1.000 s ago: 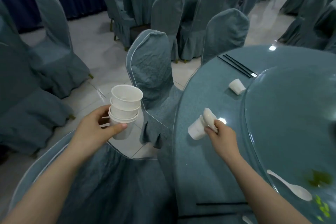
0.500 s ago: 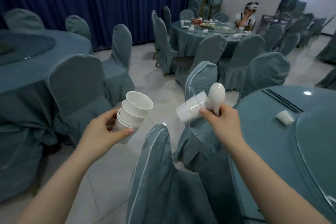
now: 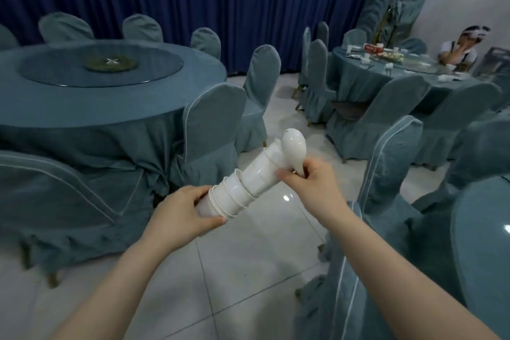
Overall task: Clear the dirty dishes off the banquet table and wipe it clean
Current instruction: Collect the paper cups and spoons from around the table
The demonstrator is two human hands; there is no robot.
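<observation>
Your left hand (image 3: 182,215) grips the base end of the cup stack (image 3: 234,196), fingers and thumb curled round the lowest cup. The stack lies tilted, its open mouths facing up and to the right, toward your other hand. This orientation presents the mouth of the stack so that another cup can slide in.

Your right hand (image 3: 309,188) holds two items at once: the added cup (image 3: 262,171), whose base end sits in the mouth of the stack, and a white spoon (image 3: 294,146), pinched by its handle between the fingers, with its bowl standing above the cup's rim. Carrying both in one hand likely saves a trip.

Containers: the cups are nested one inside another. Whether the added cup is fully seated cannot be determined. No liquid or food is visible in any cup; their interiors are mostly hidden. The spoon is beside the added cup, not inside it.

The stack is held over the tiled floor (image 3: 248,270), between covered chairs (image 3: 215,124), away from the banquet table (image 3: 483,243) whose edge shows at the lower right.
</observation>
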